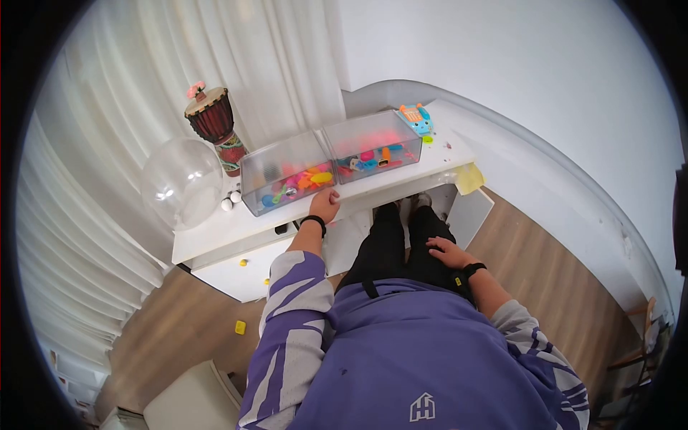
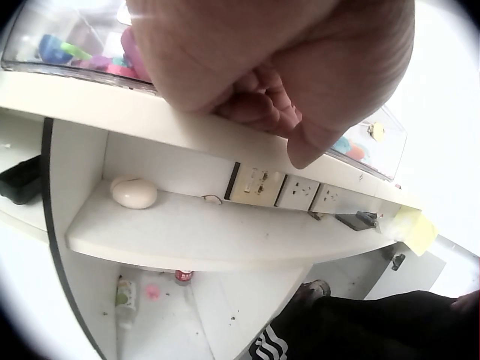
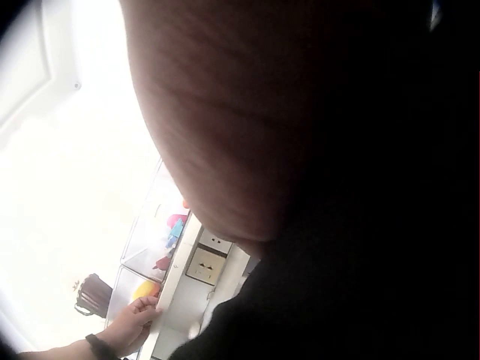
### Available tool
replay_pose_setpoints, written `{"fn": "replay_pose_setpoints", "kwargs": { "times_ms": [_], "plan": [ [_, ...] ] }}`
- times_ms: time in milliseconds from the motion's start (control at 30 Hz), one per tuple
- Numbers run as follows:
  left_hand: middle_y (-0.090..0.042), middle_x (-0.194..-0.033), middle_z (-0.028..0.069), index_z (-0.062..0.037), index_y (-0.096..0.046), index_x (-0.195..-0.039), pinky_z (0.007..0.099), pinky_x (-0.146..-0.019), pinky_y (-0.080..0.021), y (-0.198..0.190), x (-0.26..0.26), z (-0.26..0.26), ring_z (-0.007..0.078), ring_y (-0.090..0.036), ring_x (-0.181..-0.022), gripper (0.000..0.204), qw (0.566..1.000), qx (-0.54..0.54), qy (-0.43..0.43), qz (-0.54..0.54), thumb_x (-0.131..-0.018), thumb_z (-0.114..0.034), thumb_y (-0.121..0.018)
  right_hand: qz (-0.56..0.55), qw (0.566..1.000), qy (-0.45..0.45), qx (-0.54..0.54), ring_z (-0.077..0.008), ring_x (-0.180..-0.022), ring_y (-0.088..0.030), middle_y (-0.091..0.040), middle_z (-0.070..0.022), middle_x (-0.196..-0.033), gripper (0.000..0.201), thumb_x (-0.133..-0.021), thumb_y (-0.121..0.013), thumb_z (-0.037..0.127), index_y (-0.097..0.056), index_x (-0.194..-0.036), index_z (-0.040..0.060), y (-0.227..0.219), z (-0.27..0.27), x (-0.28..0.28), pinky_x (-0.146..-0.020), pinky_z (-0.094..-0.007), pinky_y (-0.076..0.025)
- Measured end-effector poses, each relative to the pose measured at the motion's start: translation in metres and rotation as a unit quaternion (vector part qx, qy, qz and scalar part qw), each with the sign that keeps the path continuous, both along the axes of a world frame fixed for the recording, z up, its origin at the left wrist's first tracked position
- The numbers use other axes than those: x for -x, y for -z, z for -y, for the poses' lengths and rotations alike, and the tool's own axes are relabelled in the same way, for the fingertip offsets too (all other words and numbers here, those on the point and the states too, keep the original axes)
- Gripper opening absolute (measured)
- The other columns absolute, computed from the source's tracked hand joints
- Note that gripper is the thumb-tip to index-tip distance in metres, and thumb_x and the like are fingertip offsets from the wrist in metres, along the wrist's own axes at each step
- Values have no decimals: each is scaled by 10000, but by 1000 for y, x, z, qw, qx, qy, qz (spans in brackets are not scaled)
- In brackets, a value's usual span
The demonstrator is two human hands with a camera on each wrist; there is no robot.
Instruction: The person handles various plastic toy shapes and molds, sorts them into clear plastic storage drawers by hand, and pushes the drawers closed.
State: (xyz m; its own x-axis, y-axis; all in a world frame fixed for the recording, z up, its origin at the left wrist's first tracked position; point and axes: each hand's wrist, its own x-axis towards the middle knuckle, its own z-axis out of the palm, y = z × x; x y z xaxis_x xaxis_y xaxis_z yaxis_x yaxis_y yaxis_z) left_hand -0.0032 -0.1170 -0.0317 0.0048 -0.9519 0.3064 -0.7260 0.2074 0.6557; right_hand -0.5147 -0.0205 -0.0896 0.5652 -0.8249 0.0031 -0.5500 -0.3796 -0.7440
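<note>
My left hand [image 1: 325,205] rests at the front edge of the white tabletop [image 1: 358,188], its fingers loosely curled with nothing in them. Right behind it stands a clear plastic bin [image 1: 259,167] of small bright toys, a yellow piece [image 1: 321,178] lying close to the hand. A second clear bin [image 1: 412,143] with toys is set beside it on the right. In the left wrist view, the left hand [image 2: 262,60] hangs over the edge above a shelf with sockets [image 2: 298,192]. My right hand [image 1: 450,253] lies on my thigh, fingers extended.
On the tabletop's left are a transparent globe [image 1: 183,179], white balls [image 1: 227,205] and a drum [image 1: 213,118]. A blue toy [image 1: 417,122] sits at the right end. The cabinet door [image 1: 469,221] stands ajar by my legs. A yellow object [image 1: 240,327] lies on the floor near a chair [image 1: 190,401].
</note>
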Motion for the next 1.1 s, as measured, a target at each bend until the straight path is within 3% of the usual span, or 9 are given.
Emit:
{"fn": "replay_pose_setpoints", "kwargs": {
  "times_ms": [167,567,633,1100],
  "plan": [
    [-712,-910,78,-71,-742,-1178,401,-818,-589,0,1,2,265,-715,-861,315,1000,7,-2,14,-887,-95,-860,-24,999,-10,27,-390,-1677,-461,-574,-211,-1741,514,-1148,-708,371,-697,-1570,78,0,9,-1,-1381,-492,-372],
    [-703,-916,75,-74,-734,-1173,409,-816,-587,3,-2,6,270,-716,-870,295,1000,11,6,22,-906,-94,-857,-11,999,-3,-48,-381,-1732,-372,-437,-221,-1842,593,-1173,-686,404,-612,-1669,87,-9,1,11,-1404,-477,-316],
    [-702,-922,78,-72,-732,-1176,405,-818,-585,3,-2,7,261,-715,-875,293,1000,7,5,15,-910,-91,-854,-24,997,-4,-68,-348,-1771,-295,-363,-196,-1891,622,-1194,-660,412,-549,-1728,114,-10,0,14,-1420,-471,-273],
    [-702,-900,111,-62,-711,-1170,431,-817,-583,8,-4,11,305,-719,-866,283,999,25,18,27,-919,-55,-841,-47,995,18,-87,-368,-1754,-334,-328,-188,-1908,671,-1185,-653,446,-509,-1763,139,-16,-8,16,-1411,-450,-298]
  ]
}}
